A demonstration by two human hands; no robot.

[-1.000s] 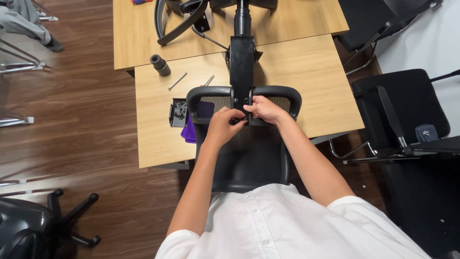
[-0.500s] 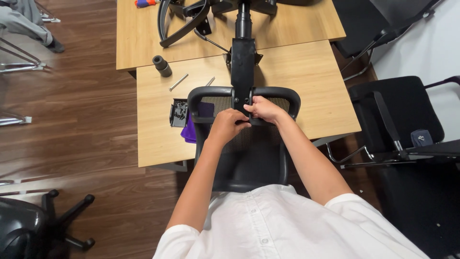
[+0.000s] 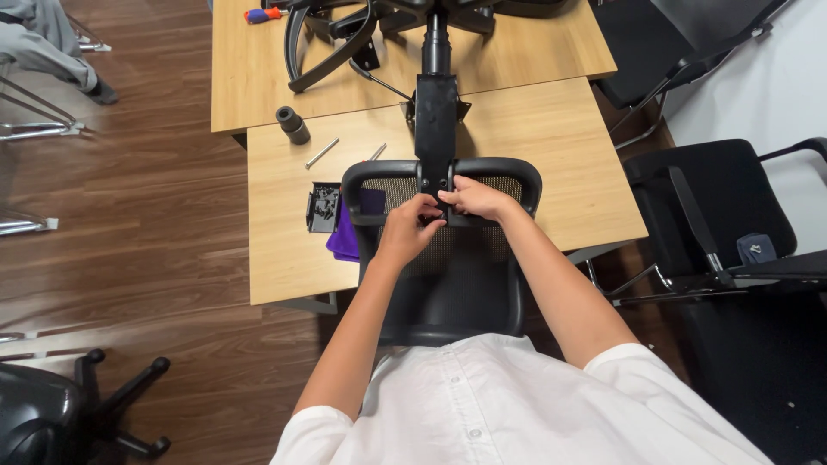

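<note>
A black mesh chair backrest [image 3: 448,284] lies over the near edge of a wooden table [image 3: 551,164], joined to a black upright bracket [image 3: 437,129]. My left hand [image 3: 405,226] and my right hand [image 3: 474,198] meet at the joint where the bracket reaches the backrest's top bar. Their fingers are pinched together on something small there, too small to make out. Both palms rest on the mesh.
A small black tray of screws [image 3: 323,207] and a purple cloth [image 3: 345,241] lie left of the backrest. A black cylinder [image 3: 293,125], two metal pins [image 3: 321,153], a screwdriver [image 3: 263,15] and chair arm parts [image 3: 332,47] lie further back. Black chairs [image 3: 732,215] stand right.
The camera view has shifted slightly downward. My hands stay at the same joint on the backrest, with only small finger motion.
</note>
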